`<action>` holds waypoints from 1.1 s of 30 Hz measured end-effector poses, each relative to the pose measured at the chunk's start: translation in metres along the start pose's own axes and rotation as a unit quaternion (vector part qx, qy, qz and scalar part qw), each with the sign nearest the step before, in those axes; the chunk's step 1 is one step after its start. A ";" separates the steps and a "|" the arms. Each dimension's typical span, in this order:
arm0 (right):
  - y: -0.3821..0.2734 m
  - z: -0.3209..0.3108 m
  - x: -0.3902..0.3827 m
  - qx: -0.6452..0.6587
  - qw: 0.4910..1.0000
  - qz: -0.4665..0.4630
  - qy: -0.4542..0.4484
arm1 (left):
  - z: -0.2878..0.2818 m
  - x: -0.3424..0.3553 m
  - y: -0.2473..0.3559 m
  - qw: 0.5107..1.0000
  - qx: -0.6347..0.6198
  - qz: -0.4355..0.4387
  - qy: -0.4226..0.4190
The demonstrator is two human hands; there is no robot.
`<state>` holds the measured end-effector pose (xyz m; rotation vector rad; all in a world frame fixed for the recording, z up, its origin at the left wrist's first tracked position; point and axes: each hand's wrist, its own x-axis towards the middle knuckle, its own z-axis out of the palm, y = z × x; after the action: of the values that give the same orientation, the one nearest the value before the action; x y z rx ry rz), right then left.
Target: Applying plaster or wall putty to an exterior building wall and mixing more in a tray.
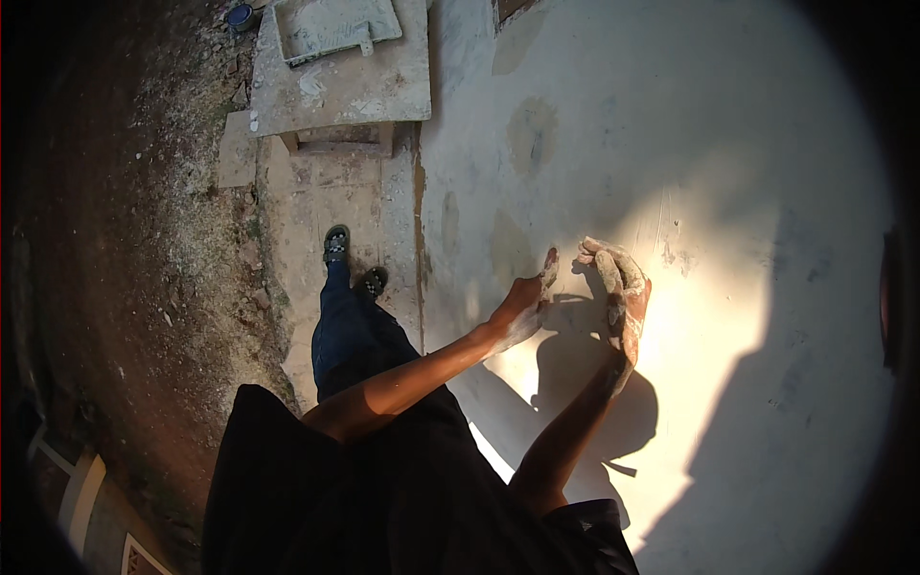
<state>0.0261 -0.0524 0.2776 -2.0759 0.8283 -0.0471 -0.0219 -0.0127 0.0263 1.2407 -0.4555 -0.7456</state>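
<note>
My left hand (525, 305), streaked with white paste, is held out near the pale plastered wall (795, 287); its visible fingers point upward, edge-on to me, and I see no object in them. To its right, my right hand (621, 292) is more thickly coated, open with long fingers slightly bent and nothing visible in it. A small gap separates the two hands. Both cast shadows onto a sunlit part of the wall, which has darker damp-looking patches (532, 132). Whether either hand touches the wall is unclear.
A paint-smeared board on a low wooden stand (335, 101) carries a messy tray (297, 34) at the top. A blue-lidded container (241, 16) sits left of it. My sandalled feet are on a concrete walkway (374, 192), bordered on the left by dirt and gravel (182, 287).
</note>
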 end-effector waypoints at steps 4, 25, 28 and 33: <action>-0.003 0.002 -0.002 0.089 0.994 0.070 0.004 | -0.050 0.001 0.002 0.993 0.035 0.002 0.114; -0.009 0.004 -0.009 0.092 0.993 0.068 0.005 | -0.091 0.047 -0.030 0.961 -0.169 -0.098 0.195; -0.016 0.006 -0.008 0.095 0.995 0.035 0.010 | -0.084 0.079 -0.037 0.966 -0.060 -0.145 0.204; -0.019 -0.002 -0.008 0.056 0.998 0.000 -0.015 | -0.026 0.063 0.036 0.973 0.005 -0.044 0.226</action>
<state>0.0290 -0.0416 0.2949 -1.9670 0.7884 -0.0606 0.0486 -0.0355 0.0485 1.3994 -0.0313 -0.5116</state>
